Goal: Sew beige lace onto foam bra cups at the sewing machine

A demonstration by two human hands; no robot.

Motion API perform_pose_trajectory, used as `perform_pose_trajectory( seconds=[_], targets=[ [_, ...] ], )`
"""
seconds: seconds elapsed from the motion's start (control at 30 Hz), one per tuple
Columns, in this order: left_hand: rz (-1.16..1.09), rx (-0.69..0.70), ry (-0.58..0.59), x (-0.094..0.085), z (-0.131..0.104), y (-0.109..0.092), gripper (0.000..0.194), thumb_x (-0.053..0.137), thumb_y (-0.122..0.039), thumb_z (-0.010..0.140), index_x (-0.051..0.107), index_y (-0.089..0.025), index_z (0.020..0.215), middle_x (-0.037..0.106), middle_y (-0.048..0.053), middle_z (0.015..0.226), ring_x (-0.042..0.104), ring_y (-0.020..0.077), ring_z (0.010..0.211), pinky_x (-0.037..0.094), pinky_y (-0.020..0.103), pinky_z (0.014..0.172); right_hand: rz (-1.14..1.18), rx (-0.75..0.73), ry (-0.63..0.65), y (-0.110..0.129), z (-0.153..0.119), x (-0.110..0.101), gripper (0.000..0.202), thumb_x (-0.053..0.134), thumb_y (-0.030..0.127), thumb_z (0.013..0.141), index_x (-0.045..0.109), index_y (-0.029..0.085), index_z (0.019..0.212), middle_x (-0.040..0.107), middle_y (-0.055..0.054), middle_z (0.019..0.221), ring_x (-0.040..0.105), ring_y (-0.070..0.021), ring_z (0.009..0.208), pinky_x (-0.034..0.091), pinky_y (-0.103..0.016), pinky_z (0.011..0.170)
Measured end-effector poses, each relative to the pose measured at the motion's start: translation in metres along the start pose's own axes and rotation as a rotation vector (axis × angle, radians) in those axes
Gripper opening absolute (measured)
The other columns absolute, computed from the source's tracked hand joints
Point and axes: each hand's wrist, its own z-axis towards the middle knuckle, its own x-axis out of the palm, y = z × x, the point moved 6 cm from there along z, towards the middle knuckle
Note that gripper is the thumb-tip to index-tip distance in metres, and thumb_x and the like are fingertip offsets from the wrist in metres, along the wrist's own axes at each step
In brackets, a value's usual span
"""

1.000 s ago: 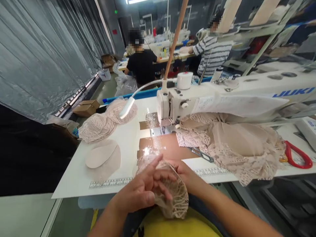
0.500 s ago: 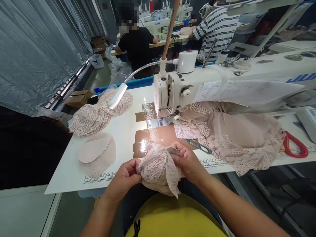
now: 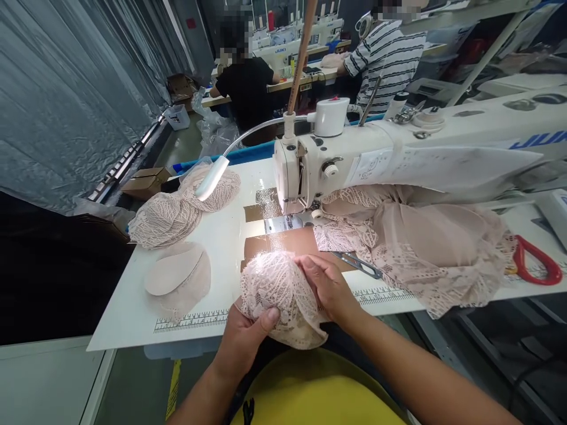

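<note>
Between my two hands is a pale pink lace bra cup (image 3: pixel 279 292), its rounded side facing up, held at the front edge of the white sewing table (image 3: pixel 225 236). My left hand (image 3: pixel 248 333) grips its lower left side, the thumb lying on the lace and the fingers hidden behind. At its upper right edge my right hand (image 3: pixel 330 289) pinches the fabric. Just beyond the cup stands the needle area of a white sewing machine (image 3: pixel 295 171). Right of that, more lace and mesh fabric (image 3: pixel 425 236) lies in a heap.
Stacked lace cups (image 3: pixel 166 221) and a flat cup piece (image 3: pixel 177 277) lie at left under a small lamp (image 3: pixel 212 178). Metal thread snips (image 3: pixel 361 264) and red-handled scissors (image 3: pixel 535 260) rest at right. Two people sit at machines behind.
The cup has opened into a fuller dome and turned. My left hand has shifted from pinching its left edge to holding underneath, thumb on top.
</note>
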Motion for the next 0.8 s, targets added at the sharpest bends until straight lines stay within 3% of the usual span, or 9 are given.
perform_pose_trajectory(
  seconds=[0.07,0.17,0.27,0.37,0.5,0.67,0.8],
  targets=[
    [0.153,0.035,0.016,-0.001,0.000,-0.013,0.037,0.066,-0.029,0.080,0.064,-0.016,0.115,0.068,0.009,0.112,0.059,0.0275,0.111,0.045,0.038,0.098,0.048,0.050,0.126,0.001,-0.001,0.004,0.051,0.041,0.061,0.088,0.065,0.017,0.094,0.064,-0.006,0.085,0.058,-0.0195,0.080,0.046,-0.031,0.074],
    [0.309,0.043,0.119,0.000,-0.002,-0.023,0.032,0.064,-0.026,0.082,0.066,-0.016,0.112,0.068,0.008,0.112,0.059,0.0269,0.110,0.045,0.037,0.098,0.043,0.070,0.261,0.007,-0.002,0.011,0.045,0.062,0.056,0.079,0.062,0.017,0.101,0.065,-0.004,0.088,0.058,-0.0187,0.080,0.046,-0.031,0.076],
    [0.329,0.037,0.118,-0.005,-0.004,-0.023,0.030,0.063,-0.027,0.083,0.067,-0.014,0.111,0.069,0.009,0.107,0.061,0.0274,0.106,0.047,0.037,0.094,0.011,0.102,0.196,0.007,-0.001,0.008,0.030,0.071,0.043,0.074,0.063,0.016,0.083,0.062,-0.001,0.076,0.056,-0.0162,0.073,0.044,-0.029,0.071],
    [0.167,-0.001,0.007,-0.017,-0.003,-0.014,0.030,0.062,-0.032,0.084,0.069,-0.015,0.107,0.071,0.008,0.101,0.061,0.0278,0.103,0.049,0.036,0.089,0.176,0.144,0.122,0.002,0.001,0.004,0.030,0.067,0.044,0.077,0.062,0.016,0.067,0.059,-0.001,0.065,0.055,-0.0148,0.066,0.043,-0.028,0.065],
    [-0.254,-0.076,-0.112,-0.026,0.006,-0.001,0.031,0.059,-0.037,0.086,0.068,-0.018,0.109,0.070,0.007,0.104,0.059,0.0263,0.110,0.046,0.036,0.096,0.405,0.156,0.170,-0.001,0.001,0.006,0.024,0.073,0.040,0.072,0.068,0.016,0.070,0.063,-0.002,0.064,0.059,-0.0150,0.065,0.045,-0.028,0.069],
    [-0.623,-0.189,-0.028,-0.002,0.007,0.012,0.053,0.055,-0.054,0.083,0.060,-0.019,0.123,0.066,0.009,0.117,0.055,0.0274,0.117,0.042,0.040,0.102,0.457,0.069,0.044,0.001,0.001,0.004,0.029,0.073,0.047,0.071,0.069,0.019,0.068,0.066,-0.003,0.066,0.062,-0.0186,0.069,0.049,-0.033,0.072],
    [-0.537,-0.285,-0.035,0.017,0.003,0.028,0.052,0.072,-0.019,0.071,0.060,-0.020,0.121,0.069,0.007,0.108,0.061,0.0248,0.107,0.046,0.037,0.097,0.201,0.007,0.148,0.003,-0.001,0.015,0.024,0.074,0.041,0.072,0.071,0.018,0.068,0.068,-0.003,0.074,0.061,-0.0195,0.078,0.048,-0.031,0.074]
  ],
)
